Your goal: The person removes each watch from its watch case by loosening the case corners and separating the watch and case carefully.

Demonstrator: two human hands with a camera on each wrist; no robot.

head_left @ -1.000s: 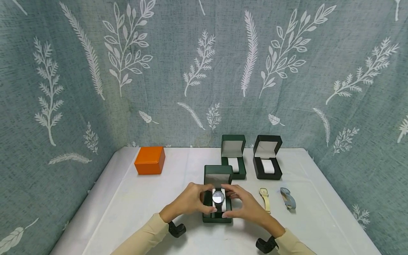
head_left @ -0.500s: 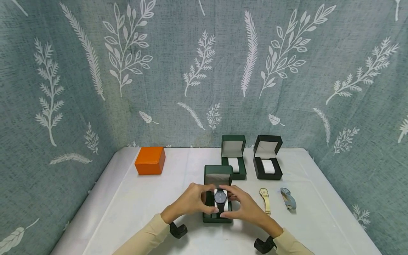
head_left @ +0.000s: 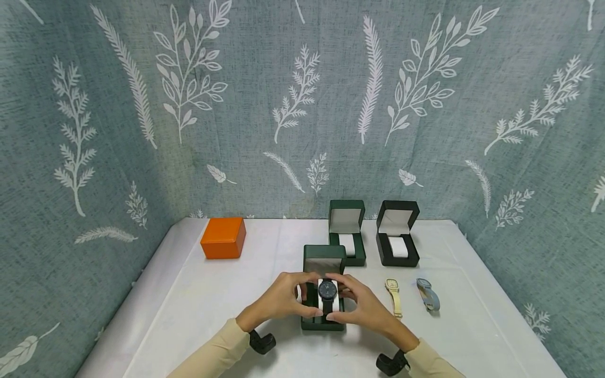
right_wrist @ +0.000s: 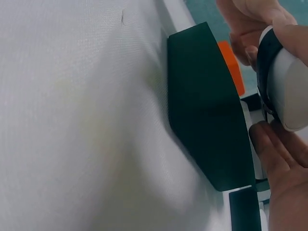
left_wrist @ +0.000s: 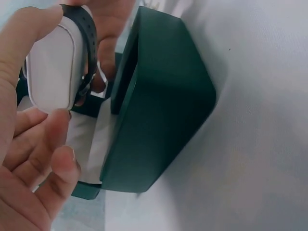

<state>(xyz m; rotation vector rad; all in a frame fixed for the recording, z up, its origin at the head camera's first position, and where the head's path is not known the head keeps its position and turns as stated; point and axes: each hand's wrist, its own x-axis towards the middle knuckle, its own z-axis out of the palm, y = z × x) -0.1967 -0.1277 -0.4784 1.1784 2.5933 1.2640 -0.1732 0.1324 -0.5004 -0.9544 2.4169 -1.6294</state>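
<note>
Your left hand and right hand grasp the same load from opposite sides, thumbs and fingers pinching a white cushion with a black watch strapped around it. You hold the watch, dial facing up toward you, above the base of the front green box, whose lid stands open. Behind that box on the desk sit a second green box and, to its right, a black box, both open with white cushions inside. A gold watch and a grey-blue watch lie right of your right hand; a closed orange box sits at far left.
</note>
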